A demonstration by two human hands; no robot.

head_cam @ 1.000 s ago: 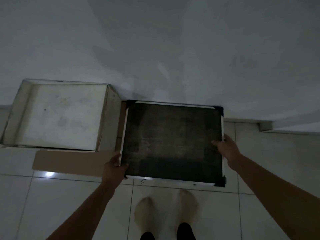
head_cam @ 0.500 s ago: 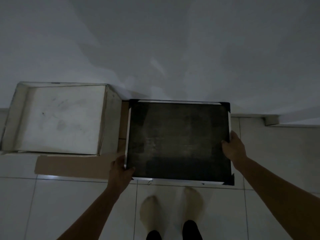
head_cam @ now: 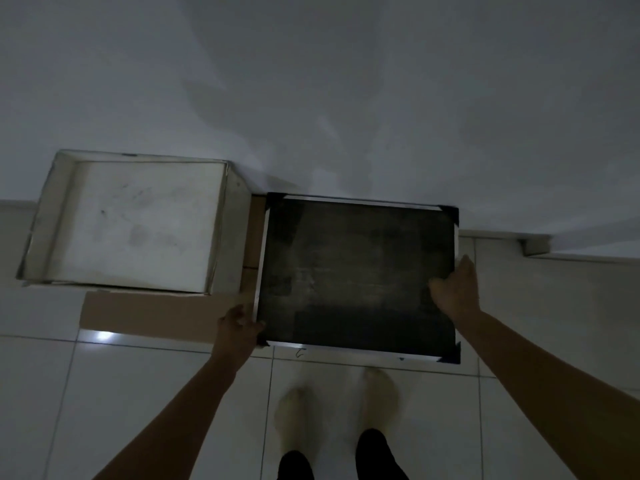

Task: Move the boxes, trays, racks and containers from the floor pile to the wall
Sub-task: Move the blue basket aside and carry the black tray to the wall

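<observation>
The upper view was taken up by a pale wall [head_cam: 346,98], with a tiled floor [head_cam: 138,410] below it. At the wall's foot an open white box [head_cam: 138,223] had been set. Just beside it on the right a dark tray [head_cam: 356,271] was held level, its far edge at the wall. The setting-down of this tray was judged to be the step in hand, though whether it already rested on the floor could not be told. A gentle lowering and release would be called for next. Its flat surface was scuffed, edged with a pale rim and black corner pieces. A cardboard sheet [head_cam: 145,317] lay by the box. The tray's near left corner was grasped by the left hand [head_cam: 239,327] and its right edge by the right hand [head_cam: 457,289].
</observation>
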